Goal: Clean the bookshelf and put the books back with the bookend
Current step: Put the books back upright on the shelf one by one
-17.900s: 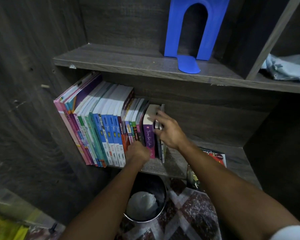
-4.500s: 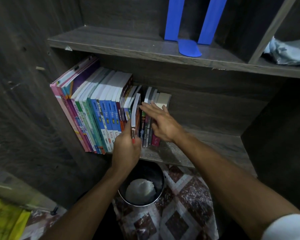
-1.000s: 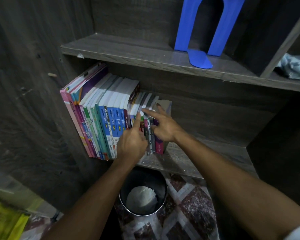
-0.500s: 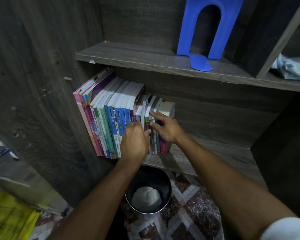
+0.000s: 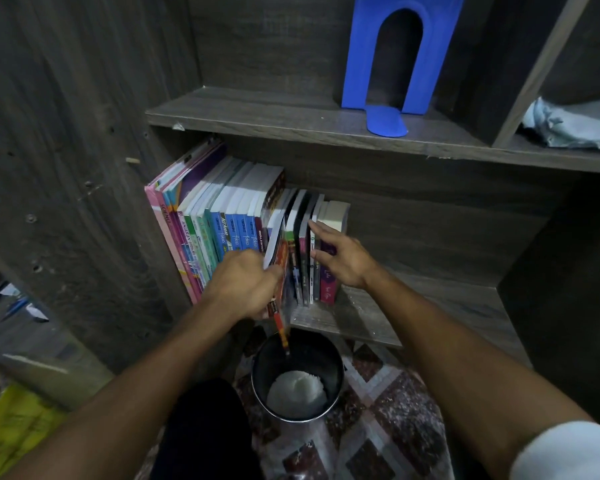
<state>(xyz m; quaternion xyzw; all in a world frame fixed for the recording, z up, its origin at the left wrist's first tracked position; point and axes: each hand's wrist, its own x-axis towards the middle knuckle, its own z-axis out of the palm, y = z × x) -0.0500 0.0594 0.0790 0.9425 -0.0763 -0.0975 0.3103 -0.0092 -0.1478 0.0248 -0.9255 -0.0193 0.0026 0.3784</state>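
Mid-frame, the left hand (image 5: pixel 243 285) has its fingers clamped on a thin orange-spined book (image 5: pixel 280 258) that sticks out of the row of colourful upright books (image 5: pixel 222 230) on the dark wooden lower shelf (image 5: pixel 378 317). The right hand (image 5: pixel 343 258) has straight, spread fingers on the slim spines beside it. The blue arch-cut bookend (image 5: pixel 399 57) stands on the upper shelf (image 5: pixel 257 112), top centre-right.

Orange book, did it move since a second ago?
Yes. The orange book has come forward out of the row. Its lower end now hangs past the front edge of the lower shelf, gripped by the left hand.
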